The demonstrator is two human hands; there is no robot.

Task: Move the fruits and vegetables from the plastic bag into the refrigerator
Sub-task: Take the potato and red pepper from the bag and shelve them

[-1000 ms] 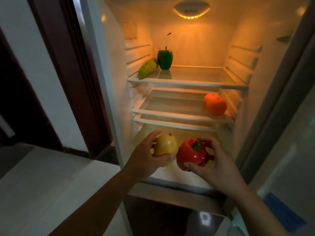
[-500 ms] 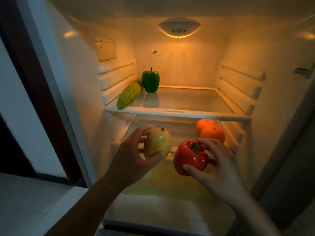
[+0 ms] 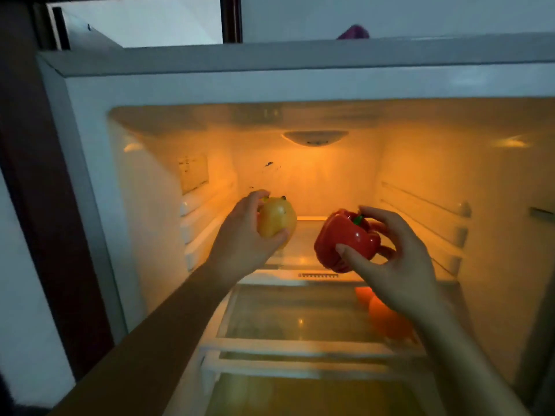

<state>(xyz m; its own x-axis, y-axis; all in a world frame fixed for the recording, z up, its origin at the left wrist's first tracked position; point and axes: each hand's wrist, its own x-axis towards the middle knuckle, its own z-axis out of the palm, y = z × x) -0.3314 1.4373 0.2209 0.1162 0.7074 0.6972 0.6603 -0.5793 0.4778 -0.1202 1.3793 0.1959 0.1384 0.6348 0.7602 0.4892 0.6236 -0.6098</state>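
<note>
Left hand gripped yellow pear, right hand clutched red pepper, both raised above refrigerator's top shelf; oranges sat below.

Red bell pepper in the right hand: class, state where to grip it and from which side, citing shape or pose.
Grip the red bell pepper across its wide lobed body, from the right as the right hand does; its green stem is too small.
</note>
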